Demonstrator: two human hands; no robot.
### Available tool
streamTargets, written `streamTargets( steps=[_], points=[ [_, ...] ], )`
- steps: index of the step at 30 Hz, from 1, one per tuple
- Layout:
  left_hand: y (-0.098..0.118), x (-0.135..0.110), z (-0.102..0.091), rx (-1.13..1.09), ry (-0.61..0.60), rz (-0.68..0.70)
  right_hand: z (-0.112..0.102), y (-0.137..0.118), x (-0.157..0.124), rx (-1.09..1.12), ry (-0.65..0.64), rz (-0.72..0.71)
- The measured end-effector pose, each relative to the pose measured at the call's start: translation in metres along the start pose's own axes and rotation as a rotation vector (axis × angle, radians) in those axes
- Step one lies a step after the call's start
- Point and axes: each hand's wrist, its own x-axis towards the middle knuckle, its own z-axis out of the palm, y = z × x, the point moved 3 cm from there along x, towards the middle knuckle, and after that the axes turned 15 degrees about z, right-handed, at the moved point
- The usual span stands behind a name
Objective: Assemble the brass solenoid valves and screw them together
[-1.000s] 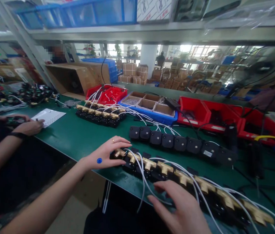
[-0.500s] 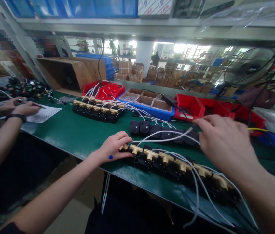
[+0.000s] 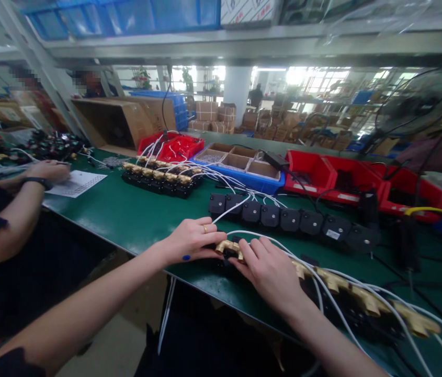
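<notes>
the left hand (image 3: 191, 242) is pinching the brass valve (image 3: 227, 246) from one side, fingers mostly closed, and the right hand (image 3: 270, 272) is curling in a pinch on the other. that valve's sitting at the left end of a row (image 3: 370, 303) near the desk's (image 3: 138, 225) front edge. black boxes (image 3: 270, 215) are lining up just behind.

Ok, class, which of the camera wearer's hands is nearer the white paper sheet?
Left. The left hand, at the left end of the row of brass fittings, is right of the white paper sheet; the right hand is farther right along that row.
</notes>
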Motion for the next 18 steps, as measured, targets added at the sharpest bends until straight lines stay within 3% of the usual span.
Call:
streamTargets(
  steps=[3, 8, 13, 18],
  points=[
    [0.014, 0.003, -0.003, -0.073, 0.009, -0.066, -0.002, 0.008, 0.002, 0.067, -0.111, -0.047],
    [0.022, 0.013, -0.004, -0.348, -0.02, -0.363, -0.006, 0.021, 0.011, 0.157, -0.423, 0.033],
    [0.003, 0.022, 0.008, -0.768, -0.098, -0.614, -0.008, 0.022, 0.023, 0.208, -0.732, 0.169],
    [-0.026, 0.028, 0.024, -0.969, -0.197, -0.649, -0.002, 0.029, 0.04, 0.259, -0.936, 0.27]
  ],
)
